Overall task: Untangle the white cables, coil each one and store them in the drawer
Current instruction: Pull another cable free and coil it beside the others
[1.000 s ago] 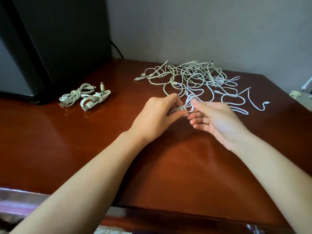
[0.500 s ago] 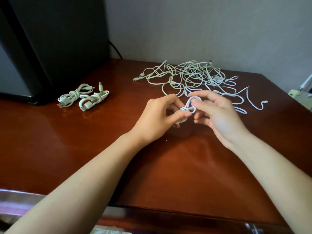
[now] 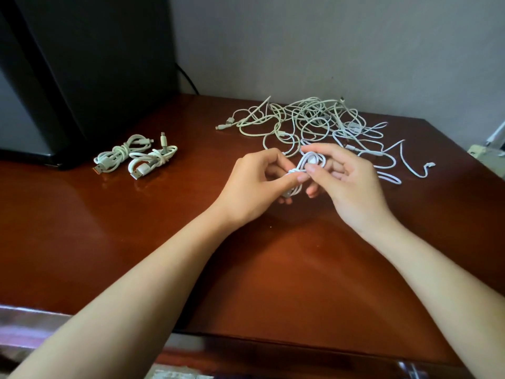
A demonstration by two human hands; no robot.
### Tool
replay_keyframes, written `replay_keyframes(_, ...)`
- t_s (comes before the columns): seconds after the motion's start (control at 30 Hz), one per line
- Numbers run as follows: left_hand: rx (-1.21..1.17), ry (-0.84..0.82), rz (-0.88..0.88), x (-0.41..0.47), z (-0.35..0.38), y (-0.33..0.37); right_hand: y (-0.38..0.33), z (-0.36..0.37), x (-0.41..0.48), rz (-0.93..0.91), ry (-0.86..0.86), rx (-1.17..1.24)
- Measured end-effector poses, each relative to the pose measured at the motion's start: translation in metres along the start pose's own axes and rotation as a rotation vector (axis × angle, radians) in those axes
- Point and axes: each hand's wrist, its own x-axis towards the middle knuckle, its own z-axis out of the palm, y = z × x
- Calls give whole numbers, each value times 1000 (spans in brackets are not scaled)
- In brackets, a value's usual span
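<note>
A small coil of white cable point(image 3: 308, 164) hangs between both hands over the middle of the table. My left hand point(image 3: 254, 187) grips its lower part, thumb pressed across the loops. My right hand point(image 3: 347, 181) pinches the upper loop between thumb and fingers. Behind the hands lies a tangle of white cables point(image 3: 314, 124) spread over the far side of the brown table point(image 3: 136, 242). Two coiled and tied white cables point(image 3: 136, 157) lie side by side at the left. No drawer is visible.
A large black appliance point(image 3: 82, 64) stands at the back left, with a black cord running down the grey wall behind it. A loose cable end point(image 3: 426, 166) trails toward the table's right edge. A pale object point(image 3: 486, 154) sits just beyond that edge.
Both hands have lifted the cable coil slightly toward me. My right hand has turned from flat fingers to pinching the upper loop, and the coil now looks tighter.
</note>
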Motion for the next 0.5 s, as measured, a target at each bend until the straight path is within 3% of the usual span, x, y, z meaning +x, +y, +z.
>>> replay_keyframes(0.3, -12, -71, -36, -1, 2, 3, 0, -2, 2, 128, 43, 141)
replay_keyframes(0.5, -25, -65, -65, 0, -2, 4, 2, -3, 1, 3, -74, -17)
